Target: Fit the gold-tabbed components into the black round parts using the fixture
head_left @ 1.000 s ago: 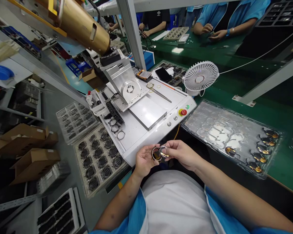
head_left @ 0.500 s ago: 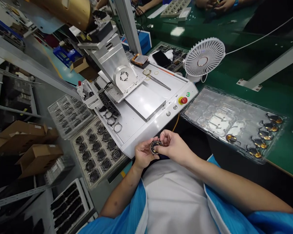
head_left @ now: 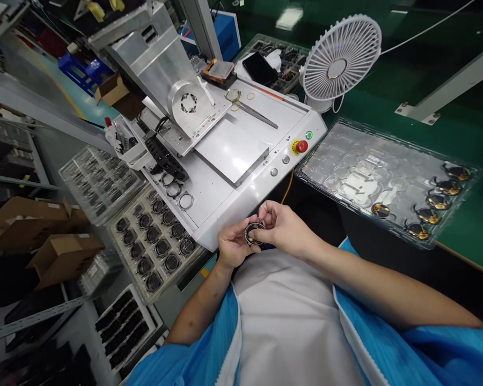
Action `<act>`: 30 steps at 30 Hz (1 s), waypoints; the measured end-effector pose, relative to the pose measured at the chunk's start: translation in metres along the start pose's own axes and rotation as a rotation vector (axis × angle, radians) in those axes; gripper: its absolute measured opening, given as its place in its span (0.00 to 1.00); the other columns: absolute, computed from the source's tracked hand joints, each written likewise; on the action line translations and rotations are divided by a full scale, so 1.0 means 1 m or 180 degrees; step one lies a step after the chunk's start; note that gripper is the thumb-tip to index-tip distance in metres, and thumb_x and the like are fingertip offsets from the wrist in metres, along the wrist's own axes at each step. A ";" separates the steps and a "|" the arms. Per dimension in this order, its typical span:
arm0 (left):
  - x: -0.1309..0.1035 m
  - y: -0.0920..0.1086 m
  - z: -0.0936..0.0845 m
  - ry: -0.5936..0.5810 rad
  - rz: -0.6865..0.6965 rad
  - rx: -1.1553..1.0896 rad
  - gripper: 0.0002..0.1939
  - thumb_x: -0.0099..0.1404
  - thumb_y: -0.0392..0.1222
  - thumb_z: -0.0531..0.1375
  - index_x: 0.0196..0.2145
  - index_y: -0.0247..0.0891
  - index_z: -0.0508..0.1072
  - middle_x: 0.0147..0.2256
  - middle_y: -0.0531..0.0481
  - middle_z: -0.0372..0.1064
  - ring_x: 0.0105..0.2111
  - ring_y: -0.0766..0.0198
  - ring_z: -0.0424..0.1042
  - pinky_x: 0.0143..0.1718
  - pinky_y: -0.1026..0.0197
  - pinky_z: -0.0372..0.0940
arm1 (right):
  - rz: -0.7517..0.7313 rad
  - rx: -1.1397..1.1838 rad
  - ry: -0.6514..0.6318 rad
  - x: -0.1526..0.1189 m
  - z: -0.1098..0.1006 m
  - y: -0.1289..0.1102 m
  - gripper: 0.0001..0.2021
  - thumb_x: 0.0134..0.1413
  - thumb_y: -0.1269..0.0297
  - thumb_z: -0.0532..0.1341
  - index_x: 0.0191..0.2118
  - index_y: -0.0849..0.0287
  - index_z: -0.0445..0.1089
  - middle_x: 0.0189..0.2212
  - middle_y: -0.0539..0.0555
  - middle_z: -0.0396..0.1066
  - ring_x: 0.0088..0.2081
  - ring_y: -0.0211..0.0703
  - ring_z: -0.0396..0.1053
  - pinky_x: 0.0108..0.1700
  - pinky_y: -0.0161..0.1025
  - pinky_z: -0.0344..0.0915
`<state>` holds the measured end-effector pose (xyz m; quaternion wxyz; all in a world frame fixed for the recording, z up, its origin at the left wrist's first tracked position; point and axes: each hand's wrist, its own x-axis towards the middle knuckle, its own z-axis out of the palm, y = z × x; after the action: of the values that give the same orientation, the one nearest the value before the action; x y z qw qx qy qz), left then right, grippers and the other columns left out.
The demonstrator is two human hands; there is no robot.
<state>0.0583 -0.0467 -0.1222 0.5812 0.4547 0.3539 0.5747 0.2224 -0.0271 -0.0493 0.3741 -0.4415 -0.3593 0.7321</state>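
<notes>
A round black watch case (head_left: 253,227) with a metal rim and bits of gold inside is held close to my body, just off the front edge of the white machine. My left hand (head_left: 232,242) is closed around its left side. My right hand (head_left: 284,228) has its thumb pressed onto the inner face, its other fingers curled at the upper rim. The thumb hides part of the inside. At left, a tray (head_left: 163,285) bears rows of similar round cases. A clear tray (head_left: 326,170) on the right carries several black-and-gold round parts (head_left: 429,215).
A white machine (head_left: 209,206) with a metal fixture (head_left: 189,104) and a red stop button (head_left: 301,146) stands ahead. Tweezers (head_left: 257,115) and metal rings (head_left: 185,201) lie on it. A white fan (head_left: 338,64) stands behind the right tray; a slanted post (head_left: 446,86) rises further right.
The view has tilted down a little, so the co-workers' hands at the top are out of sight. Both hands keep the watch case, the right thumb still pressed inside it.
</notes>
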 end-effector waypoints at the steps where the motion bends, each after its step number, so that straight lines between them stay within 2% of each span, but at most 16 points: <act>1: 0.000 0.000 0.000 0.0050 -0.0038 0.0040 0.35 0.35 0.44 0.82 0.45 0.49 0.83 0.44 0.47 0.83 0.42 0.54 0.84 0.45 0.57 0.80 | 0.0031 0.0112 -0.0011 0.000 0.000 0.001 0.20 0.37 0.67 0.71 0.32 0.54 0.58 0.23 0.43 0.70 0.22 0.36 0.68 0.24 0.32 0.62; 5: -0.001 -0.001 0.003 0.0192 -0.0132 0.0090 0.34 0.35 0.44 0.82 0.43 0.51 0.84 0.44 0.49 0.83 0.41 0.53 0.84 0.43 0.54 0.81 | 0.0257 0.0435 -0.0079 0.003 -0.003 0.002 0.27 0.35 0.61 0.77 0.32 0.54 0.56 0.23 0.45 0.73 0.22 0.39 0.72 0.23 0.33 0.67; 10: -0.003 -0.002 0.005 0.0389 -0.0056 0.0088 0.32 0.38 0.42 0.82 0.44 0.50 0.84 0.44 0.48 0.83 0.43 0.52 0.84 0.46 0.54 0.80 | 0.0535 -0.0032 -0.0072 0.004 -0.010 0.008 0.27 0.34 0.52 0.80 0.29 0.58 0.64 0.19 0.50 0.73 0.19 0.37 0.70 0.17 0.29 0.65; 15: -0.004 0.002 0.007 0.0121 0.0150 0.0261 0.30 0.43 0.38 0.81 0.46 0.51 0.83 0.47 0.47 0.82 0.45 0.50 0.83 0.50 0.49 0.79 | 0.0349 0.0111 -0.0135 0.004 -0.013 0.014 0.30 0.34 0.47 0.80 0.23 0.56 0.59 0.14 0.48 0.69 0.14 0.33 0.63 0.15 0.31 0.67; 18: -0.002 0.009 0.010 0.0074 0.0390 0.0297 0.31 0.47 0.37 0.79 0.49 0.53 0.81 0.48 0.48 0.82 0.46 0.50 0.83 0.50 0.49 0.79 | 0.0208 0.0289 -0.0277 0.003 -0.009 0.009 0.31 0.33 0.47 0.80 0.23 0.56 0.57 0.16 0.48 0.70 0.15 0.36 0.66 0.15 0.33 0.69; 21: 0.002 0.015 0.011 0.0211 0.0539 0.0323 0.30 0.47 0.38 0.79 0.49 0.53 0.82 0.47 0.49 0.82 0.46 0.49 0.83 0.49 0.50 0.80 | 0.0057 0.0400 -0.0307 0.004 0.000 0.002 0.31 0.34 0.46 0.80 0.24 0.56 0.58 0.18 0.48 0.71 0.17 0.38 0.69 0.16 0.34 0.71; 24: 0.005 0.016 0.009 0.0570 0.0465 0.0393 0.28 0.49 0.43 0.79 0.48 0.49 0.82 0.47 0.47 0.83 0.47 0.49 0.83 0.49 0.51 0.79 | 0.0001 0.0105 -0.0174 0.013 0.007 -0.002 0.29 0.36 0.45 0.79 0.27 0.57 0.62 0.18 0.49 0.72 0.16 0.37 0.68 0.17 0.33 0.70; 27: 0.006 0.018 0.006 0.0832 0.0354 0.0328 0.26 0.56 0.45 0.76 0.52 0.46 0.80 0.49 0.45 0.82 0.50 0.52 0.81 0.54 0.53 0.76 | -0.0055 -0.0323 -0.0063 0.034 0.000 -0.010 0.30 0.34 0.44 0.79 0.31 0.58 0.65 0.17 0.47 0.70 0.16 0.37 0.67 0.16 0.31 0.67; 28: 0.006 0.019 0.006 0.0820 0.0317 0.0259 0.25 0.58 0.45 0.74 0.53 0.47 0.79 0.50 0.45 0.81 0.51 0.52 0.81 0.56 0.52 0.75 | -0.0188 -0.0354 0.0108 0.044 -0.007 -0.015 0.31 0.34 0.43 0.79 0.33 0.57 0.65 0.17 0.46 0.69 0.16 0.37 0.67 0.15 0.30 0.66; 30: 0.006 0.024 0.007 0.0668 0.0199 0.0113 0.23 0.62 0.46 0.72 0.54 0.48 0.78 0.52 0.46 0.80 0.51 0.51 0.81 0.57 0.47 0.74 | -0.0567 -0.0262 0.0732 0.065 -0.023 -0.030 0.31 0.36 0.41 0.78 0.35 0.55 0.63 0.16 0.43 0.67 0.14 0.36 0.64 0.13 0.31 0.62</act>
<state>0.0568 -0.0437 -0.0967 0.5146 0.4130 0.4085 0.6307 0.2289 0.0475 -0.0558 0.4578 -0.5038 -0.3816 0.6253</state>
